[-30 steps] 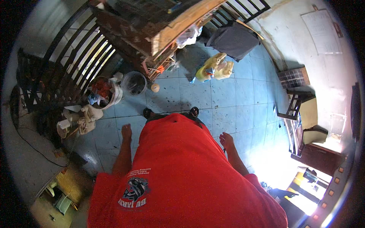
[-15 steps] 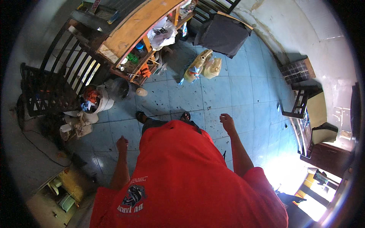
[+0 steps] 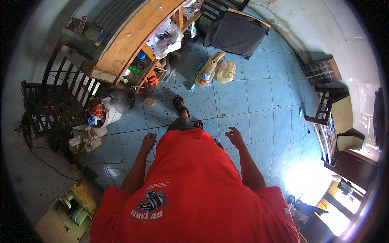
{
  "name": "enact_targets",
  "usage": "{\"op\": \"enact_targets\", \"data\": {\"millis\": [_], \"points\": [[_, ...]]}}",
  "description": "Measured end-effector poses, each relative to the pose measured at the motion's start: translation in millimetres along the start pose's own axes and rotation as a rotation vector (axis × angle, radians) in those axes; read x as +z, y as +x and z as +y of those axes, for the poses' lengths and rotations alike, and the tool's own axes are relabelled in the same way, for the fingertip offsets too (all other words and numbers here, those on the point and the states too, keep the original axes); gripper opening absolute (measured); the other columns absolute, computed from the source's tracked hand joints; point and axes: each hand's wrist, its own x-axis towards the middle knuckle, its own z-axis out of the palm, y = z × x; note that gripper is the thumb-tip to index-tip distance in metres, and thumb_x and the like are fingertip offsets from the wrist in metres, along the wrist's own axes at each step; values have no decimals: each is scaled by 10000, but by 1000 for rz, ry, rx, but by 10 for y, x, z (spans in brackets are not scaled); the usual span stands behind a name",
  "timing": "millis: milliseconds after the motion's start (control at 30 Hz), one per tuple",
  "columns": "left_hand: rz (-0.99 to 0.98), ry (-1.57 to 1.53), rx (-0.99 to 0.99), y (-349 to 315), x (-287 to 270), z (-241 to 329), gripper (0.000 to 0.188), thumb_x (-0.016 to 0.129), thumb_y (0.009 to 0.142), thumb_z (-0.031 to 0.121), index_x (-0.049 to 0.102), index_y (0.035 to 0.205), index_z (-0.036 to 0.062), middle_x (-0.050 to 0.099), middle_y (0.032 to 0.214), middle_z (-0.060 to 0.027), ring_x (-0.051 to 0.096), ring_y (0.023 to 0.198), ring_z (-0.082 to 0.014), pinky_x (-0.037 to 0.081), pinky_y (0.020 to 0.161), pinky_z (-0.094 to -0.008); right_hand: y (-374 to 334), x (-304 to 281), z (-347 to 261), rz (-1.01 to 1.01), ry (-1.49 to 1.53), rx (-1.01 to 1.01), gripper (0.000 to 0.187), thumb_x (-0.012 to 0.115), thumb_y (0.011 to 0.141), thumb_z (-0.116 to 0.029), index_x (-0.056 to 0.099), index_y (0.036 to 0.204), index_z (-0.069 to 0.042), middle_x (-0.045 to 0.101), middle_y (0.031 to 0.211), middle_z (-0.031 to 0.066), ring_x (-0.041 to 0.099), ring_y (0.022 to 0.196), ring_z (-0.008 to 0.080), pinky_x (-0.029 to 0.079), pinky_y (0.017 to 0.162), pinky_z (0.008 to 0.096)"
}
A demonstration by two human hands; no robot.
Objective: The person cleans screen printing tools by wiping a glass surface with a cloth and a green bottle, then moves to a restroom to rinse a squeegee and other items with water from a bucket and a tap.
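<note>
My left hand [image 3: 149, 142] hangs beside my red shirt, its fingers curled loosely with nothing visible in them. On the other side, my right hand [image 3: 236, 137] is over the blue tiles, fingers apart and holding nothing. Neither touches any object. Ahead on the floor are two yellowish plastic jerrycans, one [image 3: 210, 67] with a blue cloth or bag around it and another [image 3: 225, 73] right beside it. The nearest thing to my left hand is a white bucket [image 3: 112, 114] filled with mixed orange and blue items.
A wooden counter [image 3: 133, 40] with cluttered shelves stands ahead to the left. Behind the jerrycans is a dark cloth-covered block [image 3: 235, 34]. Slatted dark furniture [image 3: 48, 103] lines the left side. A small wooden frame [image 3: 322, 108] and a checked panel [image 3: 322, 73] lean along the right wall.
My left foot has stepped forward. My left hand has swung forward and inward, while my right hand has dropped back slightly and its fingers show more apart.
</note>
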Motion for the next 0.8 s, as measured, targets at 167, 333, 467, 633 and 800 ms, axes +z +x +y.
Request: {"op": "enact_targets", "data": {"millis": [167, 333, 467, 633, 800], "points": [[-27, 150, 76, 823, -29, 565, 345, 548, 834, 339, 551, 869, -4, 578, 765, -71, 545, 694, -154, 436, 618, -299, 359, -51, -345, 4, -31, 58, 651, 663, 751, -315, 381, 1257, -19, 582, 1047, 196, 592, 903, 264, 471, 753, 352], [-9, 253, 314, 1603, 215, 891, 304, 556, 835, 301, 554, 873, -1, 604, 802, -105, 581, 754, -208, 449, 687, -313, 1195, 204, -577, -10, 94, 151, 748, 671, 749, -334, 269, 1327, -80, 554, 1097, 190, 578, 894, 241, 483, 701, 359], [-108, 286, 341, 1842, 557, 1321, 247, 557, 837, 249, 558, 879, 5, 613, 853, -132, 600, 806, -241, 453, 716, -312, 2159, 599, -476, -152, 407, 171, 767, 685, 741, -311, 248, 1338, -111, 529, 1099, 162, 564, 882, 234, 479, 704, 349], [-208, 313, 173, 2079, 944, 1294, 267, 587, 819, 217, 539, 950, -10, 567, 911, -151, 572, 813, -283, 451, 734, -360, 3269, 1055, -396, 66, -185, -362, 764, 698, 698, -152, 278, 1336, -131, 484, 1124, 159, 507, 979, 252, 466, 721, 325], [-57, 689, 300, 2110, 1315, 858, 378, 630, 767, 309, 520, 997, 30, 514, 1060, -171, 503, 980, -333, 398, 840, -429, 4288, 1254, -466, -131, 314, 130, 839, 665, 657, 8, 228, 1365, -94, 411, 1189, 190, 477, 1027, 295, 392, 889, 374]]}}
